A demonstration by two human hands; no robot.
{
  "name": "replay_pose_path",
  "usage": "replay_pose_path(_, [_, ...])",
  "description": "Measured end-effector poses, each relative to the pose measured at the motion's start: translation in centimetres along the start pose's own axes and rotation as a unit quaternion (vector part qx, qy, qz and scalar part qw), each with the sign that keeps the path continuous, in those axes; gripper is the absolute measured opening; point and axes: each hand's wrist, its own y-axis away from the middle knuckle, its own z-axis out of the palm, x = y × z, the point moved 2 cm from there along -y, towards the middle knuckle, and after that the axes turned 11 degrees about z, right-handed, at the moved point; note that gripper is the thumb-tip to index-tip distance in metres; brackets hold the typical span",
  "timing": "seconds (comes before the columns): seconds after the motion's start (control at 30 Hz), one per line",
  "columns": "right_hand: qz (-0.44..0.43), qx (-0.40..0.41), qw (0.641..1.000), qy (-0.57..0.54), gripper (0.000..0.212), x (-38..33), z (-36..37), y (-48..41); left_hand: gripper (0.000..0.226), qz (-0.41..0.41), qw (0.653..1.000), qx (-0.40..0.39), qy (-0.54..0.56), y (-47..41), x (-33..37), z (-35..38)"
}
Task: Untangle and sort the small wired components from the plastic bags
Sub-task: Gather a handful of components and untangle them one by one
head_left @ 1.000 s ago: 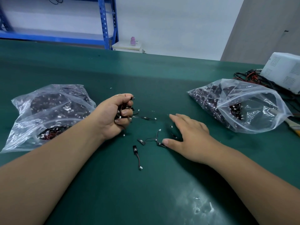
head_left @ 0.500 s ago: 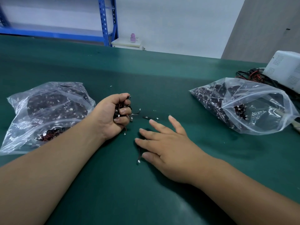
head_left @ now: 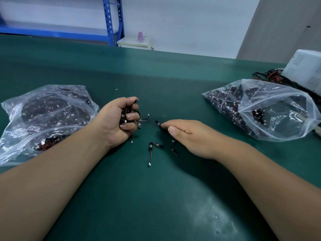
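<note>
My left hand point(head_left: 118, 122) rests on the green table and grips a bunch of small black wired components point(head_left: 127, 113); wire ends and white plugs stick out between its fingers. To its right, my right hand point(head_left: 189, 134) lies low on the table, and its thumb and fingertips pinch one black wired component point(head_left: 157, 122). Three loose components point(head_left: 150, 149) lie on the table between my wrists. A clear plastic bag point(head_left: 46, 115) full of components lies at the left. A second clear bag point(head_left: 260, 108) lies at the right, its mouth facing right.
A white box point(head_left: 305, 70) with a tangle of black and red cables point(head_left: 267, 75) sits at the far right behind the right bag. Blue shelving point(head_left: 111, 21) stands beyond the green table point(head_left: 156, 197). White scuff marks show on the table near me.
My right hand lifted off the loose components, moved right and back, and closed its fingers on one piece. The components it covered are visible again. My left hand stayed put.
</note>
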Motion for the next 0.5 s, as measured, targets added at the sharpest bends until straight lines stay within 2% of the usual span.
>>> replay_pose_path(0.17, [0.003,-0.002,0.999,-0.053,0.03,0.5,-1.7,1.3,0.015,-0.004,1.0,-0.008,-0.011,-0.1,-0.1,0.1])
replay_pose_path(0.27, [0.001,-0.007,0.987,-0.158,0.026,0.8,-2.4,1.5,0.013,0.009,0.999,-0.022,-0.041,0.1,-0.2,0.3])
replay_pose_path(0.37, [0.028,0.061,0.947,-0.313,0.026,1.6,-3.2,1.0,0.014,0.032,0.997,-0.028,-0.07,0.3,-0.4,0.6])
replay_pose_path(0.5, [0.085,0.141,0.941,-0.297,0.023,3.0,-2.8,0.4,0.019,0.047,0.992,-0.048,-0.111,0.6,-0.4,1.1])
